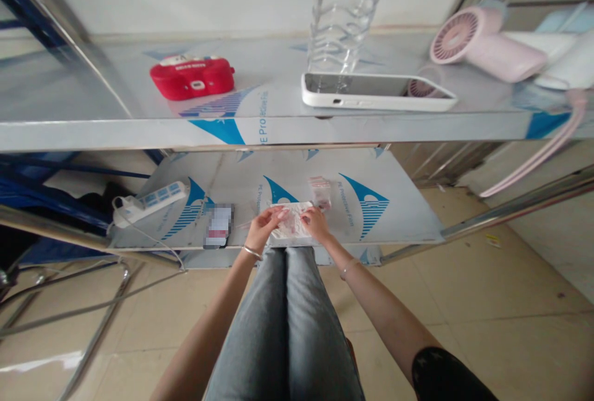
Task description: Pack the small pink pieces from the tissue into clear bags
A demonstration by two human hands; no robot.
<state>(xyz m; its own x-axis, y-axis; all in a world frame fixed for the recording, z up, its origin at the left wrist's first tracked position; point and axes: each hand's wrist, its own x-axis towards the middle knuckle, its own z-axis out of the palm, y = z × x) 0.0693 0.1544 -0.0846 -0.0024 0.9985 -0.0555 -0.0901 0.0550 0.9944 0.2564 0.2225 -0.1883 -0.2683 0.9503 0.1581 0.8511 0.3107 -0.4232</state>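
Observation:
My left hand [264, 223] and my right hand [316, 223] both pinch a small clear plastic bag [292, 223] with pink-red contents, held over the front edge of the lower steel shelf [394, 215] just beyond my knees. Fingers of both hands are closed on the bag's edges. A second small packet with red markings [320, 190] lies on the shelf right behind my right hand. A thin bracelet circles each wrist.
A blurred dark phone [218, 226] and a white power strip [151, 202] lie on the lower shelf's left. The upper shelf carries a red case [192, 77], a white phone [375, 91], a clear plastic bottle [346, 11] and a pink handheld fan [482, 42]. Metal frame legs stand on both sides.

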